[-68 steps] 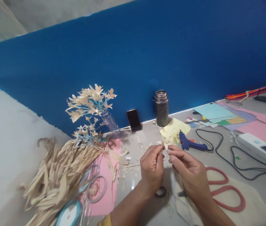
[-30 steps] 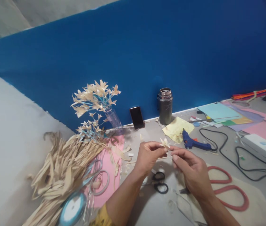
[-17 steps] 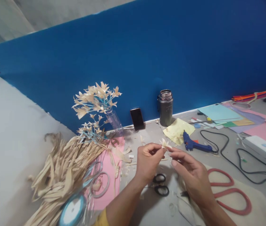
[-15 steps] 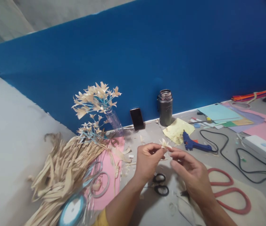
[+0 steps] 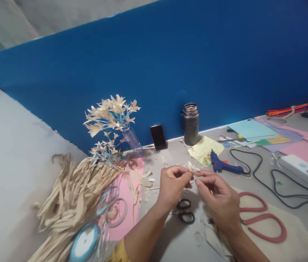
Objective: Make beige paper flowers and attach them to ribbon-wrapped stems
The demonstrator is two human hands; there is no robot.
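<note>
My left hand [image 5: 172, 185] pinches a small cream flower made of husk petals [image 5: 191, 167] by its base, just above the grey table. Fingertips of my right hand [image 5: 217, 196] are closed on the same flower from the right side. Small black-handled scissors [image 5: 184, 211] lie on the table right under my hands. A blue glue gun [image 5: 222, 166] rests just beyond my right hand, beside a yellow paper scrap [image 5: 204, 150].
A heap of dried husk strips [image 5: 69, 196] and a clear bottle of finished flowers [image 5: 111, 120] sit at left. Blue ribbon spool [image 5: 84, 244], pink sheet [image 5: 123, 203], phone [image 5: 158, 137], dark jar [image 5: 190, 123], large red-handled scissors [image 5: 260, 218], black cable [image 5: 274, 182], power strip [image 5: 301, 168], coloured papers [image 5: 263, 134].
The hands have stayed together on the flower, with only small finger shifts. The view drifted a little, bringing the black scissors under the hands into sight.
</note>
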